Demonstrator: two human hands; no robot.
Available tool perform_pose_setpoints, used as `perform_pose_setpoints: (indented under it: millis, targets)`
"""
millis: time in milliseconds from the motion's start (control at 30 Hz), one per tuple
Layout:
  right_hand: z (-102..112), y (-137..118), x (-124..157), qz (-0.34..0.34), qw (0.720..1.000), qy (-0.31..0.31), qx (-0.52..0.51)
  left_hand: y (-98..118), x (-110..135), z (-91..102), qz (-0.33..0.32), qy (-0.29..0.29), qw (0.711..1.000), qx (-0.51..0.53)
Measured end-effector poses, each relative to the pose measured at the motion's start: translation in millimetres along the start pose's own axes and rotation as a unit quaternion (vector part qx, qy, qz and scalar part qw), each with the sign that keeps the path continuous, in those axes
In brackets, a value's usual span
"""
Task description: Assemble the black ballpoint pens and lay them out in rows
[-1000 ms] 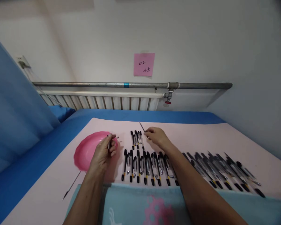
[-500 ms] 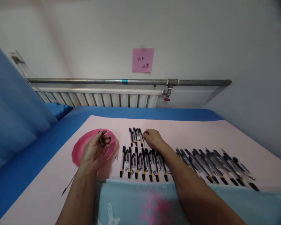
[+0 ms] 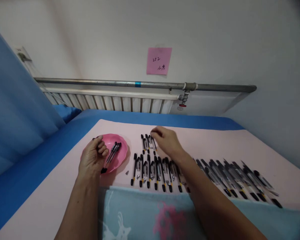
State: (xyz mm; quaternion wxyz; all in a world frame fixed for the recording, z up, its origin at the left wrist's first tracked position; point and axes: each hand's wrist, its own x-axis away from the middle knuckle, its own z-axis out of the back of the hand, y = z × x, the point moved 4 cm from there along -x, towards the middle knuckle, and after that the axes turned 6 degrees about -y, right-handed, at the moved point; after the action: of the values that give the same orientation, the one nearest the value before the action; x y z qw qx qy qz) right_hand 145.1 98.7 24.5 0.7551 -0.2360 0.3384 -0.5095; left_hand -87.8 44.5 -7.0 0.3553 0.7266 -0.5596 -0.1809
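My left hand point(image 3: 93, 155) is curled closed over the left side of a pink scalloped plate point(image 3: 123, 143). A dark bit shows at its fingertips, but I cannot make out what it holds. Inside the plate lie several black-capped clear pens point(image 3: 112, 155). My right hand point(image 3: 166, 140) is bent with its fingertips pinched together at the top of a short back row of pen barrels point(image 3: 148, 145). What lies between those fingertips is hidden. Nearer me stands a longer row of black-ended pen barrels point(image 3: 148, 171), with clear caps and small metal tips among them.
Farther right lies another slanted group of pen parts point(image 3: 230, 178), partly behind my right forearm. A loose metal tip point(image 3: 127, 172) rests right of the plate. A light blue patterned cloth point(image 3: 137, 213) covers the near edge. A radiator point(image 3: 110, 102) and pipe point(image 3: 102, 82) run along the wall.
My left hand has shifted left and turned, uncovering the pens in the plate. My right hand stays by the back row, its fingers slightly higher. The view has tilted a little.
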Motion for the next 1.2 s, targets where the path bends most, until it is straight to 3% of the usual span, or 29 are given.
perform_pose_setpoints:
  millis: [67, 267, 500, 600, 700, 767, 933, 1200]
  targets:
    - [14, 3, -2, -0.024, 0.999, 0.042, -0.003, 2, 1, 1.9, -0.006, 0.007, 1.0, 0.002]
    - [9, -4, 1, 0.017, 0.999, -0.039, 0.013, 5, 4, 2.0, -0.007, 0.007, 1.0, 0.006]
    - [18, 3, -2, -0.001, 0.999, -0.014, 0.037, 5, 4, 2.6, -0.014, 0.013, 1.0, 0.014]
    - [-3, -10, 3, 0.077, 0.989, -0.096, 0.081, 5, 2, 4.3, -0.013, 0.01, 1.0, 0.013]
    - [-42, -28, 21, 0.192, 0.95, -0.21, 0.13, 4, 1, 6.7, -0.008, 0.008, 1.0, 0.016]
    - [-66, -35, 34, 0.228, 0.925, -0.254, 0.168, 5, 1, 7.5, -0.011, 0.007, 1.0, 0.023]
    - [-98, -33, 50, 0.24, 0.906, -0.253, 0.241, 4, 2, 4.7, -0.002, -0.002, 1.0, 0.02]
    - [-108, -34, 55, 0.269, 0.896, -0.245, 0.253, -1, 6, -6.0, 0.031, -0.05, 0.998, 0.028]
